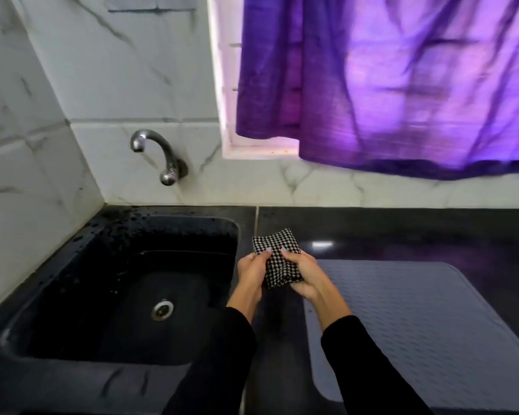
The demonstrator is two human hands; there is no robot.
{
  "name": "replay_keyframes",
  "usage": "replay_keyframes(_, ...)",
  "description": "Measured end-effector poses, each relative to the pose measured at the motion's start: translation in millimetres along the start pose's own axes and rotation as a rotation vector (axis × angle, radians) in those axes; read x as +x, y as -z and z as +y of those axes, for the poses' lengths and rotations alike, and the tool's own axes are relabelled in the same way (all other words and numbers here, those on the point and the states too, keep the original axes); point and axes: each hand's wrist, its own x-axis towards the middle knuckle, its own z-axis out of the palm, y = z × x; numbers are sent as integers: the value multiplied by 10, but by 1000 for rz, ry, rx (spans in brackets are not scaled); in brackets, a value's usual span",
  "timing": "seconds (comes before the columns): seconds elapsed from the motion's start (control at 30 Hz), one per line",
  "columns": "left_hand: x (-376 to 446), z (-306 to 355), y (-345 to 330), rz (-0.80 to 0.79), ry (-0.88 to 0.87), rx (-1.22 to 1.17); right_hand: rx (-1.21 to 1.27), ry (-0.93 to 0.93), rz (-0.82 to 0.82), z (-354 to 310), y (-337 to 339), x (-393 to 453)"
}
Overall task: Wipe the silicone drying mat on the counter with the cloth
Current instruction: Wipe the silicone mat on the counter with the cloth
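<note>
A folded black-and-white checked cloth [277, 253] is held up between both hands, above the strip of counter between the sink and the mat. My left hand [252, 269] grips its left edge, and my right hand [304, 275] grips its right side and lower end. The grey silicone drying mat [426, 327] lies flat on the black counter to the right of the hands, its ribbed surface bare. My right forearm crosses the mat's near left corner.
A black sink [126, 289] with a metal drain sits to the left, water drops on its rim. A chrome tap [159, 154] juts from the marble-tiled wall. A purple curtain [402, 85] hangs over the window above the black counter [402, 232].
</note>
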Motion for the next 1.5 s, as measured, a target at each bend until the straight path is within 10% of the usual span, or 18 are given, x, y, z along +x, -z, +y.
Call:
replay_keyframes(0.27, -390, -735, -398, 24, -275, 723, -297, 51, 276, -471, 974, -467)
replay_keyframes(0.43, -284, -997, -286, -27, -493, 1210, -1228, 362, 486, -534, 1082, -385)
replay_keyframes(0.6, -33, -1188, -323, -241, -583, 1536, -1710, 235, 407, 254, 943, -271)
replay_keyframes(1.03, 20, -1287, -230, -249, -738, 1593, -1511, 351, 377, 309, 1145, -326)
replay_keyframes(1.27, -9, -1252, -193, -282, -721, 1512, -228, 15, 577, -323, 1208, -219)
replay_keyframes(1.4, 8, -1148, -265, -252, -685, 1458, -837, 273, 746, -513, 1125, -204)
replay_keyframes(1.5, 50, -1108, -324, -214, -663, 1484, -1298, 314, 564, -361, 1009, -201)
